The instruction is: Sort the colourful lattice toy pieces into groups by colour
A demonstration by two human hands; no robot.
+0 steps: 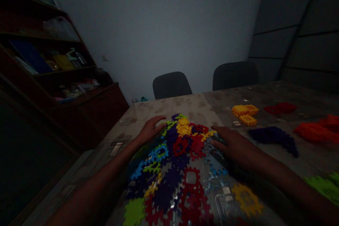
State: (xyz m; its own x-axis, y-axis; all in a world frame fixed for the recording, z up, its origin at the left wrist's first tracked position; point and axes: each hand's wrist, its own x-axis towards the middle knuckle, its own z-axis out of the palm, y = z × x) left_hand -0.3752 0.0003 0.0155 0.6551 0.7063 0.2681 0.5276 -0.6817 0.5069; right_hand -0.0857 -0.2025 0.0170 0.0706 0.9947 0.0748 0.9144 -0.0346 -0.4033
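A spread of foam puzzle pieces with toothed edges, in purple, red, yellow, blue and green, covers the table before me. At its left side my left hand has its fingers stretched out, by some green pieces. My right hand reaches in from the other side with thumb and fingers apart, close to a small yellow piece and grey-blue pieces. Whether either hand touches a piece is hard to make out in the dim light. A yellow piece with a cut-out lies nearer me.
Sorted piles stand to the right: yellow, red, dark purple, orange and green. Two dark chairs are beyond the table. A wooden shelf unit with various items is on the left.
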